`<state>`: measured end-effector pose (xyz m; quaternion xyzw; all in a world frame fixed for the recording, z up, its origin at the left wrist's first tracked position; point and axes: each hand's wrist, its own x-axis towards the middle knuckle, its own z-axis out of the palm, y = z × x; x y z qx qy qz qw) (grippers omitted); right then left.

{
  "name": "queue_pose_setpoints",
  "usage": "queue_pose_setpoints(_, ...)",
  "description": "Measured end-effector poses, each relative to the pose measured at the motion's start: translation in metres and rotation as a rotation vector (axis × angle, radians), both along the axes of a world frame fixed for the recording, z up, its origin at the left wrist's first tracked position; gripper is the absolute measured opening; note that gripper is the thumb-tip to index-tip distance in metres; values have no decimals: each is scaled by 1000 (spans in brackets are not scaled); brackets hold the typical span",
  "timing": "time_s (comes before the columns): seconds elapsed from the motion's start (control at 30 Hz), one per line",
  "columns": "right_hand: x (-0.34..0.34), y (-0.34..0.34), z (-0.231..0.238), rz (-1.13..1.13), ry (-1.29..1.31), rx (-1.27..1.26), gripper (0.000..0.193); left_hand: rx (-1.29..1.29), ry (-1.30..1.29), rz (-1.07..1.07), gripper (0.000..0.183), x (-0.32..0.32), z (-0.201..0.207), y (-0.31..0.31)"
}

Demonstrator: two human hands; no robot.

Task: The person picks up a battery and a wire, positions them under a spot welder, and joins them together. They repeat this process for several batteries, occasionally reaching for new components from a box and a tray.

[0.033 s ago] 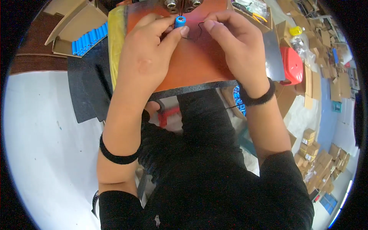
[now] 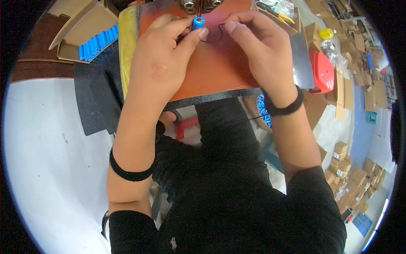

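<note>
Between the thumb and fingers of my left hand (image 2: 163, 55) stands a blue cylindrical battery cell (image 2: 198, 24), its round metal end facing up. The cell is just below the thin metal tips of a machine (image 2: 201, 7); whether they touch it I cannot tell. My right hand (image 2: 266, 46), closed in a pinch, grips a thin dark wire (image 2: 220, 36). This wire curves across toward the cell, and its far end is partly hidden by my left fingers. Both hands are above an orange-brown work surface (image 2: 215, 70).
An open cardboard box (image 2: 69, 53) with several blue cells (image 2: 99, 44) stands at the far left. Yellow material (image 2: 129, 46) lines the work surface's left edge. Orange-handled pliers (image 2: 286, 18) lie in a box at the far right, near a red stool (image 2: 322, 73). More blue cells (image 2: 263, 112) fill a container below.
</note>
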<state>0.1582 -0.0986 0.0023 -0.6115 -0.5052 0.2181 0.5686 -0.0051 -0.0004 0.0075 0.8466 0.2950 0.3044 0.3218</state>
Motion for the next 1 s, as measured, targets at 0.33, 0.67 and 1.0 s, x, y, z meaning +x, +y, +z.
queue_pose_setpoints(0.33,-5,-1,17,-24,67,-27,14,94,136,122,33,5,2,-3)
queue_pose_setpoints(0.67,-8,-2,14,-33,-16,-23,13,24,17,68,32,2,0,-4)
queue_pose_setpoints(1.0,-8,0,17,-43,-102,-87,8,-29,74,125,33,3,5,-6)
